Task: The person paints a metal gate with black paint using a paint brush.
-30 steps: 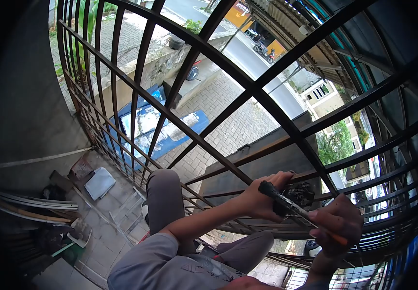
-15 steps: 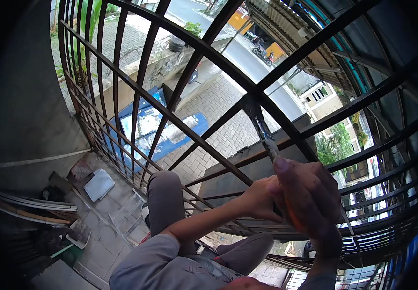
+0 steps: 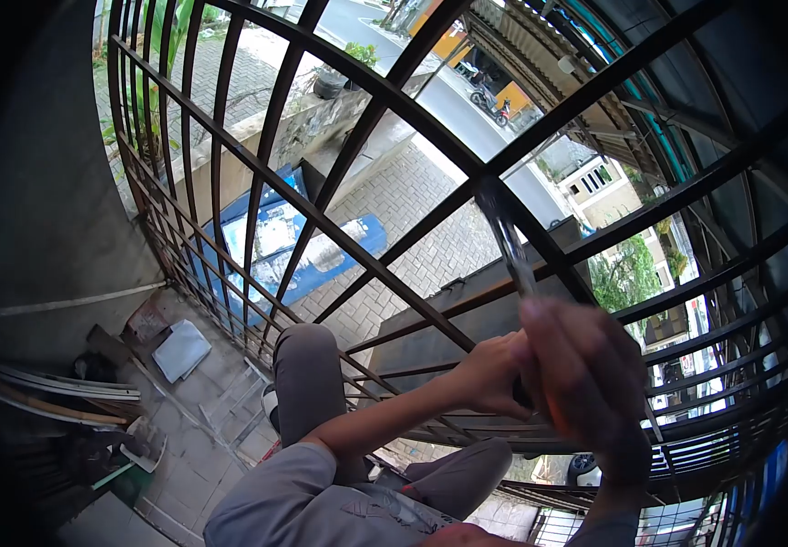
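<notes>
Tool [image 3: 509, 248]: slim, dark, motion-blurred, tilted upward.

Bright daylight enters from 12 o'clock, so the bars [image 3: 366, 264] stand in silhouette. The wall [image 3: 38, 182] at 9 o'clock is dim. Fisheye bending and black vignette ring the edges. The right hand [image 3: 585, 383] and tool [image 3: 508, 246] at 4 o'clock are motion-blurred.

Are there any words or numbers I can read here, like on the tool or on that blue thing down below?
There are none to read.
The tool in the right hand is blurred by motion, and no lettering shows on it.
The blue sheet has only white patches, no letters.
The distant buildings are too small to read any sign.
</notes>
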The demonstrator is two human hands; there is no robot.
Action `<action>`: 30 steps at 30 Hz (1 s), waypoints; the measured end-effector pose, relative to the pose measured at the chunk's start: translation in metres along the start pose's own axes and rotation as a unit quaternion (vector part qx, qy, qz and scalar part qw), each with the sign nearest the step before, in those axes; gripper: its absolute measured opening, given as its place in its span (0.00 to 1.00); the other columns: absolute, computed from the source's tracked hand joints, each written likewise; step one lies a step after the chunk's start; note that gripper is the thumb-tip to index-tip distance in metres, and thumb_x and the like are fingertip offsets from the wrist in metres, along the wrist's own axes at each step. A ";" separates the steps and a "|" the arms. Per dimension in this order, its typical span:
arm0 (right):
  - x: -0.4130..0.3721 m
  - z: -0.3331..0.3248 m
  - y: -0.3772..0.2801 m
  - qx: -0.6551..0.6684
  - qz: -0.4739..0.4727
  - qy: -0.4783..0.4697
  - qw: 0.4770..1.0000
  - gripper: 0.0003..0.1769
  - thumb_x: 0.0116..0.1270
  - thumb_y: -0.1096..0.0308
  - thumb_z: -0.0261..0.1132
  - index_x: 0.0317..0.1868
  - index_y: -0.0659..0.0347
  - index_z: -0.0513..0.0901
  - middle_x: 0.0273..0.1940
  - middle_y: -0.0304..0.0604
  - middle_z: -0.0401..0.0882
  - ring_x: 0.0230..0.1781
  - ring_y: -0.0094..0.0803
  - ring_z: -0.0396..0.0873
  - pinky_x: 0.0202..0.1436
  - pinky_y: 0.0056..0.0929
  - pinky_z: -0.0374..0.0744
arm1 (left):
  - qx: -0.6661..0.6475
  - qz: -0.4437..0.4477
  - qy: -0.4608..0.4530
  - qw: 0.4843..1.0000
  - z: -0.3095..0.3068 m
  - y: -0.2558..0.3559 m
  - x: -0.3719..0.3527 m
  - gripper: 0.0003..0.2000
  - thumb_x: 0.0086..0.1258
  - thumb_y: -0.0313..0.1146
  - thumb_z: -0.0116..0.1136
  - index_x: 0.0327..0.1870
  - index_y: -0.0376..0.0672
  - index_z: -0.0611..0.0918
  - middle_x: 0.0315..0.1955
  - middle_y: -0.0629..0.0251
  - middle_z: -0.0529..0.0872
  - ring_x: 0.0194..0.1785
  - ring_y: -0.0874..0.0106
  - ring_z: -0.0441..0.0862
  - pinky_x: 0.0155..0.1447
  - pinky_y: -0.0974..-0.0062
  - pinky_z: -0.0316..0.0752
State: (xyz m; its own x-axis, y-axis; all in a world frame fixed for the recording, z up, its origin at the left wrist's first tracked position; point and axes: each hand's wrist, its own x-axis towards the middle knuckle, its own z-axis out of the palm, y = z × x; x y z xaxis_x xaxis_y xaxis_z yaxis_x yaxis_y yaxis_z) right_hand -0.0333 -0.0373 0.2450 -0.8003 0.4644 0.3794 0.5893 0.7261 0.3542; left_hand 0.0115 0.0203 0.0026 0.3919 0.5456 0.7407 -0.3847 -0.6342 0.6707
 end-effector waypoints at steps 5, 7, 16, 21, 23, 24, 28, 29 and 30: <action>-0.009 -0.003 -0.005 0.016 -0.007 0.018 1.000 0.22 0.69 0.79 0.75 0.62 0.70 0.83 0.46 0.50 0.86 0.40 0.42 0.88 0.38 0.37 0.87 | 0.000 0.038 0.040 0.998 -0.017 0.026 0.002 0.44 0.47 0.51 0.81 0.66 0.41 0.76 0.60 0.47 0.82 0.61 0.46 0.83 0.66 0.54 0.79; 0.003 0.007 0.011 0.022 -0.011 0.017 1.000 0.21 0.69 0.79 0.75 0.62 0.70 0.83 0.46 0.50 0.86 0.39 0.42 0.88 0.37 0.36 0.87 | 0.000 0.025 0.005 1.000 -0.013 0.019 0.000 0.43 0.48 0.52 0.81 0.65 0.42 0.77 0.59 0.47 0.82 0.61 0.47 0.83 0.66 0.55 0.79; 0.002 0.016 0.024 0.021 -0.024 0.021 0.999 0.23 0.67 0.77 0.77 0.62 0.69 0.83 0.47 0.50 0.86 0.40 0.41 0.89 0.39 0.35 0.88 | 0.005 0.018 -0.019 1.000 -0.018 0.025 0.001 0.37 0.50 0.50 0.82 0.61 0.44 0.82 0.54 0.51 0.86 0.60 0.51 0.86 0.65 0.56 0.81; 0.006 0.015 0.010 0.005 -0.040 0.037 0.999 0.25 0.66 0.75 0.78 0.63 0.68 0.83 0.43 0.47 0.85 0.39 0.39 0.87 0.38 0.36 0.85 | -0.037 0.143 0.010 0.989 -0.002 0.001 -0.002 0.35 0.53 0.46 0.80 0.63 0.42 0.81 0.55 0.51 0.87 0.57 0.52 0.88 0.61 0.56 0.82; 0.005 0.012 0.016 -0.010 -0.031 0.014 0.999 0.25 0.66 0.74 0.79 0.63 0.68 0.84 0.44 0.46 0.86 0.38 0.38 0.87 0.36 0.35 0.83 | -0.012 0.072 -0.037 0.997 -0.014 0.016 -0.001 0.35 0.54 0.47 0.80 0.63 0.42 0.81 0.55 0.51 0.87 0.57 0.52 0.88 0.62 0.56 0.82; 0.006 0.011 0.018 -0.027 -0.028 -0.007 0.999 0.25 0.66 0.73 0.79 0.63 0.67 0.84 0.44 0.46 0.86 0.37 0.36 0.86 0.34 0.34 0.81 | 0.016 0.003 -0.081 0.997 -0.021 0.024 0.000 0.35 0.55 0.47 0.79 0.63 0.42 0.82 0.55 0.51 0.87 0.58 0.52 0.88 0.62 0.56 0.82; 0.011 0.018 0.017 -0.091 -0.074 0.076 0.990 0.14 0.71 0.63 0.77 0.49 0.65 0.89 0.36 0.37 0.84 0.26 0.24 0.79 0.27 0.25 0.68 | -0.268 -0.063 -0.034 0.961 -0.014 0.029 0.003 0.35 0.50 0.49 0.80 0.60 0.43 0.83 0.54 0.50 0.87 0.57 0.51 0.87 0.62 0.56 0.82; 0.013 0.026 0.032 -0.068 -0.068 0.074 0.993 0.13 0.70 0.62 0.77 0.46 0.62 0.90 0.35 0.36 0.84 0.24 0.21 0.78 0.27 0.23 0.66 | -0.170 -0.019 -0.006 0.985 -0.011 0.021 0.002 0.35 0.49 0.50 0.80 0.60 0.44 0.83 0.54 0.50 0.87 0.57 0.51 0.87 0.62 0.56 0.82; 0.009 0.022 0.027 -0.067 -0.064 0.074 0.993 0.13 0.70 0.62 0.77 0.46 0.62 0.90 0.35 0.36 0.84 0.24 0.21 0.78 0.27 0.23 0.66 | -0.069 0.024 0.022 0.997 -0.009 0.017 -0.001 0.36 0.48 0.51 0.80 0.60 0.45 0.84 0.54 0.50 0.87 0.56 0.52 0.87 0.61 0.56 0.82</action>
State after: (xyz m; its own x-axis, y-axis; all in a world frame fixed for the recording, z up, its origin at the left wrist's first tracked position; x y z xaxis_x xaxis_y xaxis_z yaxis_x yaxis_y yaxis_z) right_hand -0.0268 -0.0019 0.2391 -0.8507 0.2849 0.4418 0.5006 0.6956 0.5153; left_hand -0.0028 0.0143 0.0136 0.3340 0.5416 0.7715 -0.5148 -0.5808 0.6306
